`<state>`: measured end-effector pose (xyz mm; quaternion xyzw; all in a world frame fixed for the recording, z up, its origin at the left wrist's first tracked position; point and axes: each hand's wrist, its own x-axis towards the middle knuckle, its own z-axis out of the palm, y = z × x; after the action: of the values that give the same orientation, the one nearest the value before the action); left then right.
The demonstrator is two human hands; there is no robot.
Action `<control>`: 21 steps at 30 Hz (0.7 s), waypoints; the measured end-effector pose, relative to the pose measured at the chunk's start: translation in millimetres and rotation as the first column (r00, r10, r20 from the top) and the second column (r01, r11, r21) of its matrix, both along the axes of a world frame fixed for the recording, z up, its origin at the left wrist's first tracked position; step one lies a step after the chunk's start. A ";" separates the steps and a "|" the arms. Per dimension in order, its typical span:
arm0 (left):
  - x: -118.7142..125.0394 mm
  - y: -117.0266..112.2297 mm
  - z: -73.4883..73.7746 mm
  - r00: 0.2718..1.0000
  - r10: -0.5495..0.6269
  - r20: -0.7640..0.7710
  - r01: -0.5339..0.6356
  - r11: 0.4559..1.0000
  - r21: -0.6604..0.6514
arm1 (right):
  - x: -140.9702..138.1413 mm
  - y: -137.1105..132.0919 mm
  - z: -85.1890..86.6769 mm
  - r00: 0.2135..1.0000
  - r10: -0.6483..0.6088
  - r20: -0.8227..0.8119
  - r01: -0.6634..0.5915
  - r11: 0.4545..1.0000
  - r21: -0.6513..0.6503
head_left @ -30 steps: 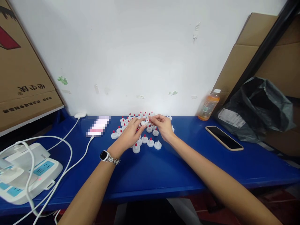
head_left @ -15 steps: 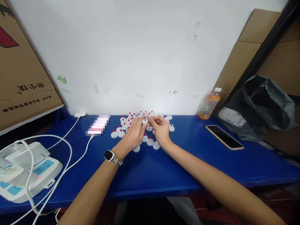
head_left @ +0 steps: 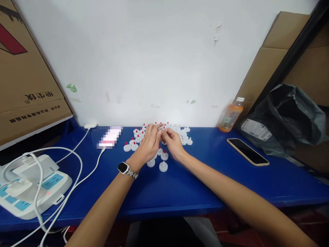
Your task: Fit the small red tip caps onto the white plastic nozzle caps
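My left hand [head_left: 149, 142] is closed, with its thumb and fingers around a small white nozzle cap [head_left: 160, 129] that is mostly hidden. Against it, my right hand [head_left: 172, 142] pinches with thumb and index finger; what lies between those fingertips is too small to make out. Around both hands stand several round white nozzle caps. Those on the left carry red tips, like the red-tipped cap [head_left: 164, 155] in front of my hands. A plain white cap [head_left: 163, 167] is nearest me, and more plain white caps [head_left: 189, 141] are grouped on the right.
On the blue table [head_left: 205, 185], a power strip [head_left: 51, 195] with white cables lies left, near a pixelated phone [head_left: 110, 137]. To the right are a dark-screened phone [head_left: 247, 152], an orange drink bottle [head_left: 231, 115] and a grey plastic bag [head_left: 282, 118]. A cardboard box [head_left: 31, 79] stands left.
A plain white cap now stands farther forward and left; the one beside my right wrist no longer shows there. The cap between my hands is more covered by fingers. The view has shifted slightly.
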<state>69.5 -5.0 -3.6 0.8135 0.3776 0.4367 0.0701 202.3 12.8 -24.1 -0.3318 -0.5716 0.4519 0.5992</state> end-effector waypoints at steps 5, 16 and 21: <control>1.9 4.7 -1.7 0.990 -0.031 0.139 0.034 0.999 -0.020 | 10.7 5.9 11.6 0.982 0.174 -0.075 -0.185 0.963 -0.197; -13.5 14.6 -11.5 0.935 -0.149 0.323 0.237 0.938 -0.254 | 30.3 10.8 18.8 0.977 0.184 -0.104 -0.204 0.948 -0.243; -18.9 10.8 -1.3 0.978 0.021 0.205 0.022 0.978 -0.207 | 39.7 14.2 12.9 0.937 0.137 0.322 -0.129 0.991 -0.047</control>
<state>50.6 5.9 -4.9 0.7521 0.4117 0.4768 0.1939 242.0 27.0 -11.2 -0.3695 -0.6777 0.4378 0.4610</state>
